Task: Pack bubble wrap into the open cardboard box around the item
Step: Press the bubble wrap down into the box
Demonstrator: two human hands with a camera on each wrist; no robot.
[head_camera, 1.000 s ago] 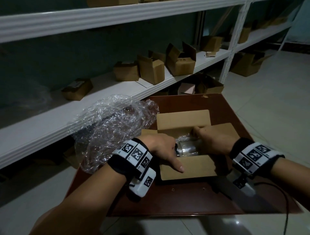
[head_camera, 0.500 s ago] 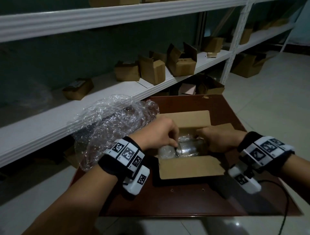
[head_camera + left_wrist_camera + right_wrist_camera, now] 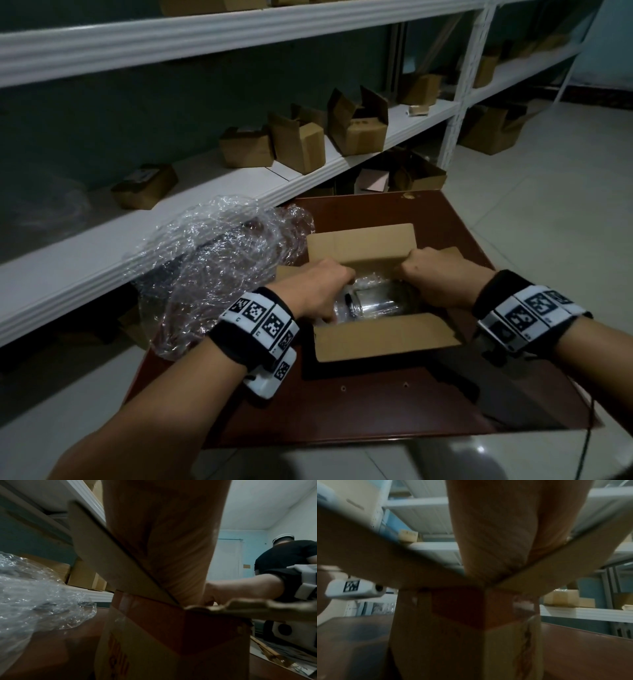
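Observation:
An open cardboard box (image 3: 387,337) stands on a dark red table (image 3: 376,411). A clear glass jar (image 3: 373,305) lies on its side inside, with a little bubble wrap (image 3: 371,282) behind it. My left hand (image 3: 318,291) reaches into the box's left end by the jar's neck, fingers curled down onto the wrap there. My right hand (image 3: 431,279) is pushed into the right end under the far flap, its fingers hidden. Both wrist views show only a palm (image 3: 163,534) (image 3: 496,534) going down behind the box wall (image 3: 171,635) (image 3: 453,628).
A big loose heap of bubble wrap (image 3: 212,260) (image 3: 34,595) lies on the table's left side, touching the box. White shelving (image 3: 171,240) with several small cardboard boxes (image 3: 298,144) runs behind. More boxes sit on the tiled floor (image 3: 548,222) at the right.
My left hand has left the near flap, taken wrap above the jar and pushed down into the box's left end. My right hand has shifted toward the far right corner.

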